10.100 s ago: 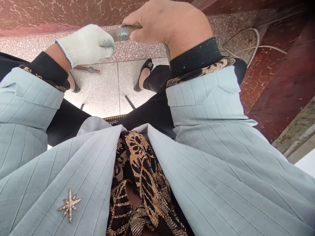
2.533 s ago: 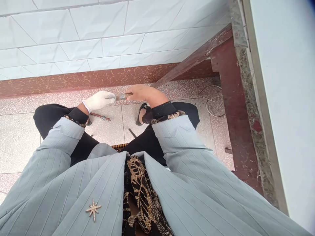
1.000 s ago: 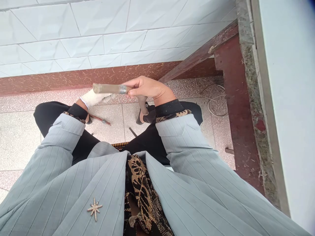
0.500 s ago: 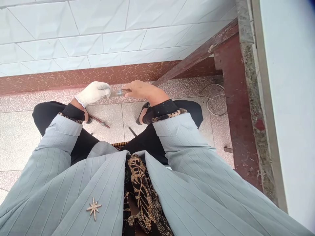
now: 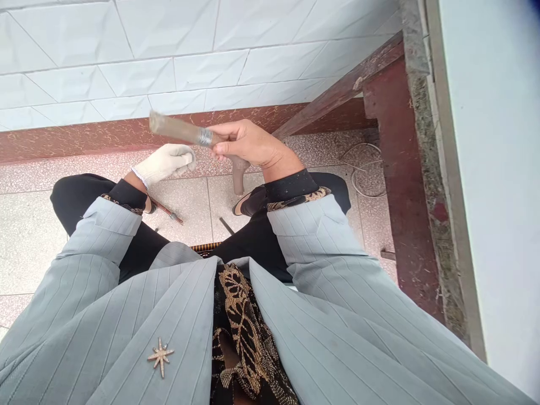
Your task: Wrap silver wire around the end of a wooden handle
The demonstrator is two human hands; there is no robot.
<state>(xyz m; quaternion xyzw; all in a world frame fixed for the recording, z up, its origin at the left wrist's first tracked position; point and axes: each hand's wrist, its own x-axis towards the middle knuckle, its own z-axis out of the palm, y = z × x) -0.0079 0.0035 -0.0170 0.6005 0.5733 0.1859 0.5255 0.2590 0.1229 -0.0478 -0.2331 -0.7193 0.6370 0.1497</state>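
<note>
My right hand (image 5: 255, 145), bare, is closed around a brownish tube-like piece (image 5: 175, 126) with silvery wire wound about its middle. One end of the tube points up to the left, and a short branch of it hangs below my palm. What the piece is exactly, I cannot tell. Just beneath its free end is my left hand (image 5: 162, 162) in a white glove, apart from the tube. The gloved fingers are curled in with the thumb pressed to them; anything inside is hidden.
On the tiled floor between my feet lie a thin reddish-brown stick-like tool (image 5: 169, 211) and a dark rod (image 5: 226, 226). A pale cable (image 5: 356, 183) loops at the right, beside a dark red wooden frame (image 5: 405, 185). A white tiled wall (image 5: 202, 73) stands ahead.
The tube has come away from my gloved left hand. My right hand has turned and raised it, so its free end now tips up to the left and the lower branch shows.
</note>
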